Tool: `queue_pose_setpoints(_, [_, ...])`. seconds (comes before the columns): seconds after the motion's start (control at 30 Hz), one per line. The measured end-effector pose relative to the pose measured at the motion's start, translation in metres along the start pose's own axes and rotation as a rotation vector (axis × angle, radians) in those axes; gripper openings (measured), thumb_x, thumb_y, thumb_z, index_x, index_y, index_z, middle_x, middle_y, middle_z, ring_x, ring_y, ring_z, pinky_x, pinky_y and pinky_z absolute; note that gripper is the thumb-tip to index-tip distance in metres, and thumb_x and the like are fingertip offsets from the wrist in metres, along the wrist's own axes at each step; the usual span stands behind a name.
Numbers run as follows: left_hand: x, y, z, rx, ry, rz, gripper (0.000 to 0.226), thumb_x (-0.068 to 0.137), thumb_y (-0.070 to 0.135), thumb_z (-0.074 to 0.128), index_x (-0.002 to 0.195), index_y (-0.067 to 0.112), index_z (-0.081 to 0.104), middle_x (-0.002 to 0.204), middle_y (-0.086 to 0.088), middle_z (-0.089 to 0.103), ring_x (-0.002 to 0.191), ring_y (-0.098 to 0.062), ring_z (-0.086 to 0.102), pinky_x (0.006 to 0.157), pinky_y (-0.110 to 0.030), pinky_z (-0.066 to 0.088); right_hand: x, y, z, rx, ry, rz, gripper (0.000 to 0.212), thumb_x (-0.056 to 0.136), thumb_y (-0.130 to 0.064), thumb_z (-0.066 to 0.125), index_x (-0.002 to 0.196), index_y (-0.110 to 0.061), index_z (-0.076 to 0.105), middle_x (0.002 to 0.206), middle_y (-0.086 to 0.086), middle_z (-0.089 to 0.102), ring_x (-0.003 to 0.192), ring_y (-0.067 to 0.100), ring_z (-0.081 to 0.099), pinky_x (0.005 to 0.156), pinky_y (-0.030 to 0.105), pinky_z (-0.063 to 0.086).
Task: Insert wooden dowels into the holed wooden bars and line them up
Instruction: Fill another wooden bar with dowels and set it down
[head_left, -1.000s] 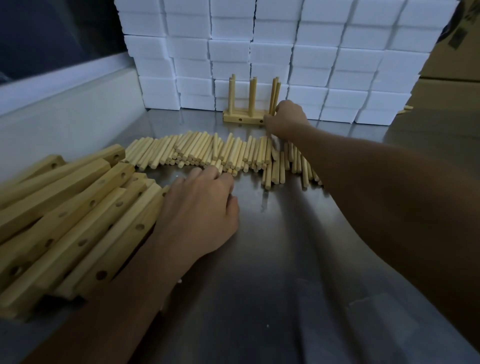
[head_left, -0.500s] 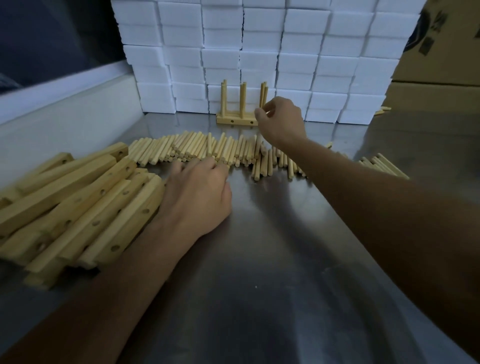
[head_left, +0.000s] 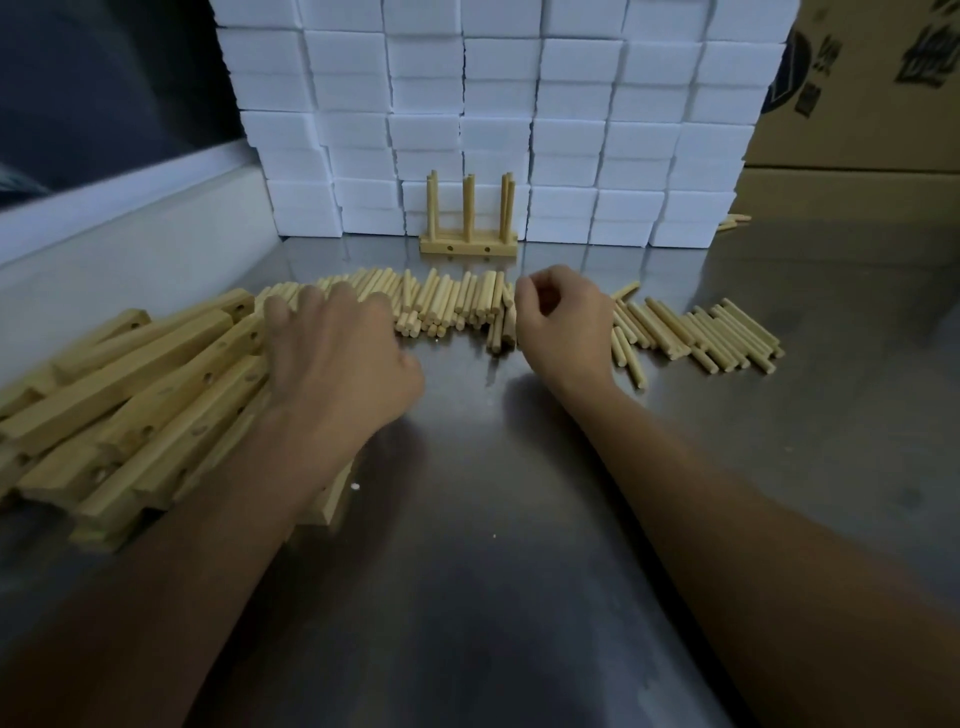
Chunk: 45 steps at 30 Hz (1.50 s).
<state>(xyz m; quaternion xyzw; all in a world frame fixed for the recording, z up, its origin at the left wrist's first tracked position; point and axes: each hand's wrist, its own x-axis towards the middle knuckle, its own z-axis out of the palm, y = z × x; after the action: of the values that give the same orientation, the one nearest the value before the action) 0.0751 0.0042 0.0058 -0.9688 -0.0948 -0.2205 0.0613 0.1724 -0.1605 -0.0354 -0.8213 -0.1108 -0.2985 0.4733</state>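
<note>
Left hand (head_left: 337, 364) is laid with relaxed fingers on the pile of holed bars (head_left: 135, 395). Right hand (head_left: 563, 322) is curled empty over the dowel row (head_left: 447, 306).

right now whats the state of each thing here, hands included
finished bar: upright dowels in it, standing against the white blocks
loose dowels: lying in a row on the metal table
holed bars: piled flat at left, no dowels in them
left hand: resting on the holed bars
right hand: fingers curled over the loose dowels, grip unclear
</note>
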Motion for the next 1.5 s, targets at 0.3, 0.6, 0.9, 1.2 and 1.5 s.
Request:
queue_pose_setpoints(0.3, [-0.008,-0.001,-0.009,-0.051,-0.155,-0.073,0.022,0.081,0.021,0.067,0.095,0.014,0.051,0.099,-0.009,0.043,0.090,-0.032,0.053,0.069,-0.037,0.037,0.006,0.003,0.003,-0.003,0.007,0.047,0.014,0.097,-0.026,0.057,0.089,-0.021,0.067,0.072,-0.015,0.063,0.068,0.002,0.062,0.062,0.017,0.050])
queue_pose_setpoints(0.6, [-0.002,0.004,0.002,-0.334,0.094,0.050,0.012,0.088,0.002,0.060,0.099,0.009,0.061,0.098,-0.008,0.053,0.087,-0.031,0.056,0.067,-0.036,0.037,0.007,0.004,0.004,0.008,0.008,0.084,0.017,0.096,-0.026,0.057,0.090,-0.016,0.070,0.072,-0.008,0.066,0.067,0.005,0.062,0.062,0.022,0.051])
queue_pose_setpoints(0.9, [0.001,0.014,0.007,-1.094,0.234,-0.120,0.011,0.094,0.007,0.063,0.093,0.017,0.066,0.096,0.006,0.063,0.073,-0.010,0.066,0.064,-0.040,0.061,0.008,0.001,0.003,0.021,-0.004,0.113,0.018,0.096,-0.028,0.057,0.093,-0.017,0.071,0.073,-0.008,0.067,0.068,0.008,0.064,0.068,0.034,0.059])
queue_pose_setpoints(1.2, [0.027,0.039,0.010,-1.688,-0.065,-0.712,0.014,0.082,0.001,0.066,0.090,0.011,0.074,0.076,-0.011,0.074,0.055,-0.014,0.069,0.051,-0.020,0.053,0.003,-0.004,0.003,0.003,-0.026,0.073,0.020,0.097,-0.029,0.057,0.091,-0.015,0.070,0.068,-0.006,0.066,0.063,0.011,0.062,0.064,0.039,0.057])
queue_pose_setpoints(1.5, [0.034,0.058,0.027,-1.994,-0.140,-0.718,0.032,0.088,0.001,0.070,0.115,0.017,0.067,0.095,-0.013,0.074,0.070,-0.017,0.075,0.054,-0.025,0.055,-0.006,-0.015,0.002,0.022,-0.152,-0.144,0.020,0.097,-0.031,0.059,0.091,-0.014,0.069,0.059,-0.002,0.065,0.056,0.011,0.061,0.060,0.039,0.052])
